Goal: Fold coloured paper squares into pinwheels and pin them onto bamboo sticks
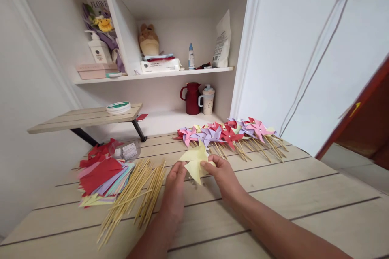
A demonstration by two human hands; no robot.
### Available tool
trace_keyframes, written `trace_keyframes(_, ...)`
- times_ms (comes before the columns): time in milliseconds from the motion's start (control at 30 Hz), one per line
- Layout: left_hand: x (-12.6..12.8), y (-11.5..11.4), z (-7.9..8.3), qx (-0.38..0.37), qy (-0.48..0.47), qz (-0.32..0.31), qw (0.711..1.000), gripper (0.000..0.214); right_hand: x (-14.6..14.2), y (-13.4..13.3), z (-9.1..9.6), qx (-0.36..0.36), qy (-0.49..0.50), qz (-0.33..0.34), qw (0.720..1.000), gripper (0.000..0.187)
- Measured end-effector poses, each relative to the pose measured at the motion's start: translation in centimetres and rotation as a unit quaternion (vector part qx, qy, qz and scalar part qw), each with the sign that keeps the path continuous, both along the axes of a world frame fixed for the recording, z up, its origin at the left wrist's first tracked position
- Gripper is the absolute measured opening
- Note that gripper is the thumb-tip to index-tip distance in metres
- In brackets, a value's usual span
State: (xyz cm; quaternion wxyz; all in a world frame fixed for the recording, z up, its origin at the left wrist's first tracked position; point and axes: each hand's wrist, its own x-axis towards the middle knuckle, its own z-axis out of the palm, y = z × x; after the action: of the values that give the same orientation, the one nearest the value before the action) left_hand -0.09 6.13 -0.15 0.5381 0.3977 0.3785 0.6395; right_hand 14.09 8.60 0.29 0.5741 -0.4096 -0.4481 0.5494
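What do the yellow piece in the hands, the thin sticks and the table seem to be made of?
Yellow piece: matte paper, thin with sharp folds. Sticks: probably bamboo or wood, pale, straight, unpainted. Table: wood or wood-look laminate, pale planks with grain lines; which one cannot be told.

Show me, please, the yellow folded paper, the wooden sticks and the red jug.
yellow folded paper (196,158): head view, on its upper flap between the hands.
wooden sticks (133,194): head view, mid-length of the pile.
red jug (192,101): head view, on its body.
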Motion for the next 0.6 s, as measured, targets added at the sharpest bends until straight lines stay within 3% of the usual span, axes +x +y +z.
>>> trace_keyframes(333,0.3,0.0,0.3,-0.014,0.053,-0.023,0.998,0.048,-0.2,-0.1,0.2,-0.019,-0.002,0.0,1.0,0.033)
trace_keyframes(600,1.0,-0.5,0.7,-0.032,0.056,0.01,0.998,0.036,-0.3,-0.2,0.3,-0.007,0.011,0.0,1.0,0.035)
